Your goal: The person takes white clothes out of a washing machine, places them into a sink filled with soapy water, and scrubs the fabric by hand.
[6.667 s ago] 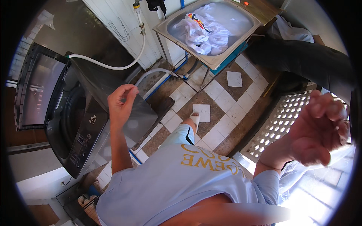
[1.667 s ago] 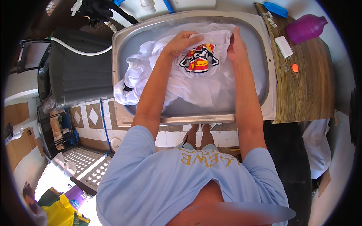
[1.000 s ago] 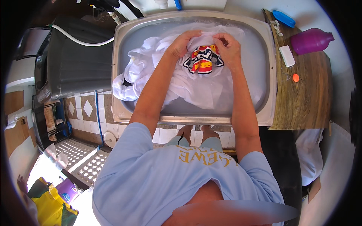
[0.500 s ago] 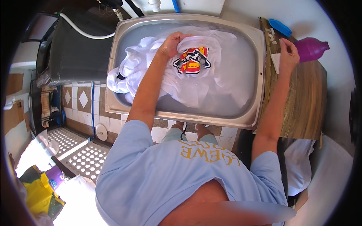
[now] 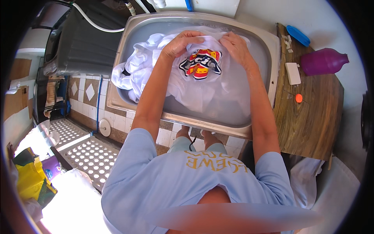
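Observation:
A wet white garment (image 5: 194, 93) with a red, yellow and black printed patch lies in cloudy water inside a metal sink (image 5: 274, 50). Its bunched left part rises above the water. My left hand (image 5: 180, 45) is closed on the cloth just above the print, thumb pressed toward the fingers. On the other side of the print, my right hand (image 5: 237, 48) pinches the same fabric with bent fingers. Whether something small is also in the right hand is hidden.
On the wooden counter (image 5: 311, 121) at right are a white block (image 5: 293, 73), an orange cap (image 5: 299, 98), a purple bottle (image 5: 323, 62) lying down, small white pieces (image 5: 288, 43) and a blue dish (image 5: 298, 36). A dark appliance (image 5: 91, 46) stands left of the sink.
My right hand has moved left from the counter to the garment and taken hold of it. The white block and orange cap now show. My left hand stays on the cloth.

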